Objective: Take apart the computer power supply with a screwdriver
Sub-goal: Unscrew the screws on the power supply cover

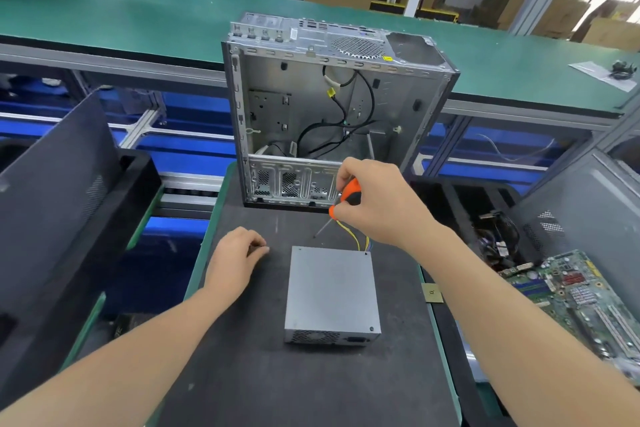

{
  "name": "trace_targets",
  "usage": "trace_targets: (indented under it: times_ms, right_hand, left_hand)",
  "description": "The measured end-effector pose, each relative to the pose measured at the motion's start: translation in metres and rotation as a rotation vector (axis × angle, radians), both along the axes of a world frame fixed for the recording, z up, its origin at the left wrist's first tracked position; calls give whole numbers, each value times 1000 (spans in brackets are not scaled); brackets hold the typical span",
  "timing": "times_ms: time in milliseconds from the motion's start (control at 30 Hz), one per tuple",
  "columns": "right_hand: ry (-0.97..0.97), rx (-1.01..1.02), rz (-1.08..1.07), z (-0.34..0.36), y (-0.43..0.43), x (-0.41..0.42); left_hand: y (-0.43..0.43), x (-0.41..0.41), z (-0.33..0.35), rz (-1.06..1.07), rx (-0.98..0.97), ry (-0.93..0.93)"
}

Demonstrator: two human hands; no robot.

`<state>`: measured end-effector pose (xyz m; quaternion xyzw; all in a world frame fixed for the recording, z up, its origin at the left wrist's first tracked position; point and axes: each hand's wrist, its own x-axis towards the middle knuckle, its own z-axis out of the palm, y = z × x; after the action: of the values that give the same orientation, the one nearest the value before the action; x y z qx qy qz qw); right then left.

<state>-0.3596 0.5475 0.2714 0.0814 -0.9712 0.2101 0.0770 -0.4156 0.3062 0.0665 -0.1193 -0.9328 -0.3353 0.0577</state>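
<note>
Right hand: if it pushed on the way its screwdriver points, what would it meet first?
Probably the dark mat: the right hand holds the screwdriver tip down-left, just beyond the power supply, left of its yellow wires. Height above the mat is unclear.

legible text: none.

- yellow sticker (388, 58), on the upper rim of the open computer case (429, 104): print too small to read.
- white label (293, 34), on the case's rear panel: blurred, not readable.
- brass-coloured tag (433, 293), at the right edge of the dark mat (311, 378): one dark mark, character cannot be told.
- circuit board (585, 305), at the right: printed markings too small to read.
</note>
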Motion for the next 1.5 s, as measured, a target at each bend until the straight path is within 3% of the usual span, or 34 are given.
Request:
trace_targets:
  times_ms: [467,833,1133,1500]
  right_hand:
    - [102,-78,-22,-19,1,1]
    - [119,-222,12,-16,-9,20]
    - [31,-337,118,-20,-23,45]
    - [60,-342,116,-29,-10,83]
  left_hand:
    - [-1,-2,-29,6,92,-34]
    - [-1,29,-4,64,191,-61]
    - [3,106,17,-191,588,-453]
    - [33,141,23,142,676,-669]
